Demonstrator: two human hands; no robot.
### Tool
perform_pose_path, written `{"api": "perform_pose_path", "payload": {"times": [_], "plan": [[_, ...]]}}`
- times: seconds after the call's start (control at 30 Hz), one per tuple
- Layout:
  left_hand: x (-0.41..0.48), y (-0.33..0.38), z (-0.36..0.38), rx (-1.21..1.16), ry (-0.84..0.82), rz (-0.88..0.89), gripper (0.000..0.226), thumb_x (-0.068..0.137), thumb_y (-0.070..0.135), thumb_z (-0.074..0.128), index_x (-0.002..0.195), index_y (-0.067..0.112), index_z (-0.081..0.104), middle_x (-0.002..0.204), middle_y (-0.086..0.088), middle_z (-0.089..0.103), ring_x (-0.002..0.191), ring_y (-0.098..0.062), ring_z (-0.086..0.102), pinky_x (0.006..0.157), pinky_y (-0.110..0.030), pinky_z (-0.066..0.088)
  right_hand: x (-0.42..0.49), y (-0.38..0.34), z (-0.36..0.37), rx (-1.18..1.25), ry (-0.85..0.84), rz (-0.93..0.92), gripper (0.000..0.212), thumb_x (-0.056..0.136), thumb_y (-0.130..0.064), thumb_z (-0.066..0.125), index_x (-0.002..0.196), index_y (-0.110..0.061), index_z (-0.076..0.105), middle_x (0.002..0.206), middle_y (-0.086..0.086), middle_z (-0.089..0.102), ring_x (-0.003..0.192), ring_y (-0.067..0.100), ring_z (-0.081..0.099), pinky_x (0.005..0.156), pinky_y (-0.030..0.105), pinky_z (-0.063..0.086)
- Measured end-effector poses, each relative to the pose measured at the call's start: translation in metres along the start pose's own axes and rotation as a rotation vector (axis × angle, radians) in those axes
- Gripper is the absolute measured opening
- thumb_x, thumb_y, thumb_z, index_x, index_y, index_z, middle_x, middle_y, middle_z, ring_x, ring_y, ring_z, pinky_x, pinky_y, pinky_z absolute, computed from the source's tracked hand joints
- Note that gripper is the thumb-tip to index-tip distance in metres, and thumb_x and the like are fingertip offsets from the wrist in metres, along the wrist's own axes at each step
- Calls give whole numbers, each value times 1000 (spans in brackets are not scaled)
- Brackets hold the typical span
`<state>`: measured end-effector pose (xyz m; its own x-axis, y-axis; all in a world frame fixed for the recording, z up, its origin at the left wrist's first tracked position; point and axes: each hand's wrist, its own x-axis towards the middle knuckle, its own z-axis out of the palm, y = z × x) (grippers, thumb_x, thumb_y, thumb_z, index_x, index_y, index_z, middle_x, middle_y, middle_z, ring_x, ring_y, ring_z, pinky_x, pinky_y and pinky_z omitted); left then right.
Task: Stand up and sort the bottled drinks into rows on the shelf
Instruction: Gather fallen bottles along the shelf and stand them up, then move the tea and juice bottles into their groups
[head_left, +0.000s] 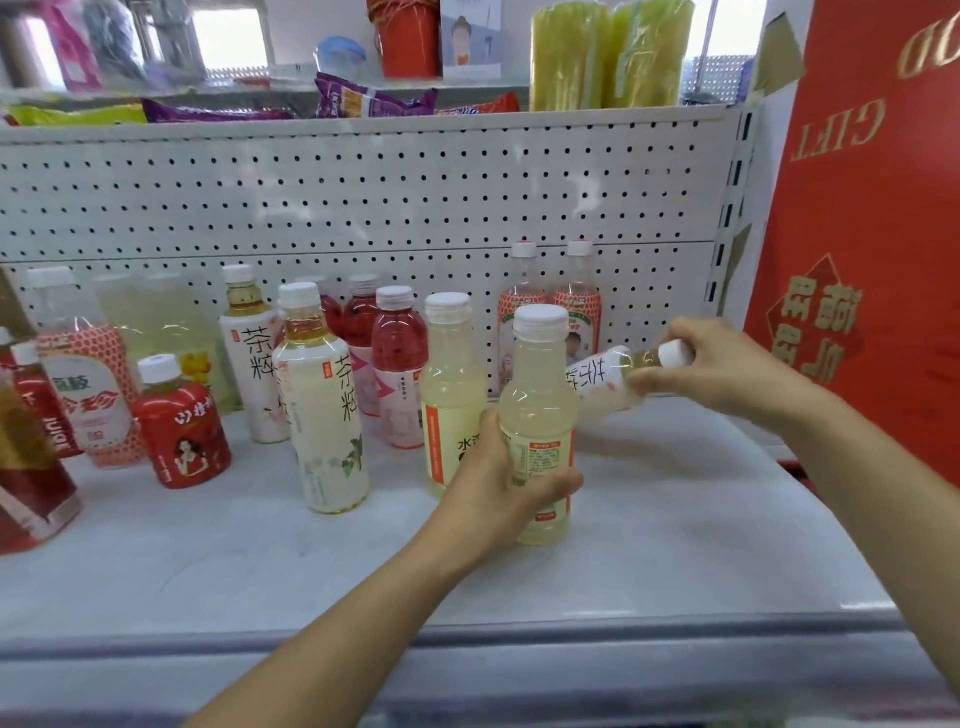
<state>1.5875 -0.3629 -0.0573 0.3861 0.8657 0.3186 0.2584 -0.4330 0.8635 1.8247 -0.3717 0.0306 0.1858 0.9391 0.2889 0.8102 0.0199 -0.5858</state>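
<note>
Upright, pale bottle (540, 415) in left hand (498, 483) — tilted tea bottle (613, 382) in right hand (727, 364)

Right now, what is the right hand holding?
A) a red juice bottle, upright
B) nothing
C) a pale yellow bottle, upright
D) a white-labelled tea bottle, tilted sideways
D: the right hand pinches the cap end of the white-labelled tea bottle, which is tilted almost sideways; the left hand grips the upright pale yellow bottle.
</note>
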Motion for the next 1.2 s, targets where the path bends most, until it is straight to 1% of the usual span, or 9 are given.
{"api": "perform_pose_path", "payload": {"times": [0.3,0.4,0.5,0.6,0.7,0.87,1.0,1.1,1.2], "plan": [[-21,-5,-14,86,7,14,63,82,38,78,131,41,39,124,22,57,114,4,56,100,-27,50,4,-58,-9,33,186,-115,40,81,-47,75,89,-9,67,86,7,68,82,21,64,73,38,52],[-31,-3,-27,185,56,33,67,81,45,76,136,37,39,126,20,53,113,2,54,96,-26,52,6,-56,-6,15,211,-75,47,79,-55,72,87,-9,65,85,7,67,81,23,63,72,41,52],[-36,-5,-49,368,297,164,53,82,41,75,124,35,44,114,16,50,104,0,51,85,-14,47,0,-49,1,63,230,-57,46,80,-60,67,91,-16,60,85,0,63,78,16,60,66,35,48],[-32,-15,-78,469,675,242,62,79,35,79,129,18,45,119,12,38,111,-14,45,99,-29,42,-7,-40,18,210,207,-44,45,85,-59,62,106,-20,57,96,-3,62,86,12,59,67,32,46],[-23,-23,-106,286,881,115,79,77,23,83,140,11,35,132,3,33,126,-19,36,112,-40,35,-12,-32,39,424,210,-19,51,86,-61,58,118,-22,51,109,-5,60,98,14,58,81,39,47],[-4,-41,-124,-14,612,-171,79,74,29,86,135,20,37,130,-1,56,116,-17,57,100,-41,48,-29,-16,68,657,158,24,63,77,-42,77,130,-25,47,110,-9,63,99,6,61,71,25,45],[1,-55,-128,18,537,-220,73,65,34,91,127,22,54,111,3,71,103,-15,68,87,-40,58,-37,2,78,594,35,115,73,71,-25,85,134,-25,47,120,-4,64,110,19,61,88,38,51],[-3,-57,-127,3,517,-231,87,57,51,90,130,24,50,115,5,69,106,-16,67,90,-45,57,-45,4,71,565,28,114,71,71,-23,85,132,-23,48,123,-1,64,109,20,61,91,40,52],[-18,-45,-118,4,504,-219,80,69,38,88,133,24,43,121,5,65,110,-17,63,97,-47,52,-57,0,68,556,25,58,67,73,-23,84,130,-23,49,117,-4,64,99,11,62,77,26,50]]}}
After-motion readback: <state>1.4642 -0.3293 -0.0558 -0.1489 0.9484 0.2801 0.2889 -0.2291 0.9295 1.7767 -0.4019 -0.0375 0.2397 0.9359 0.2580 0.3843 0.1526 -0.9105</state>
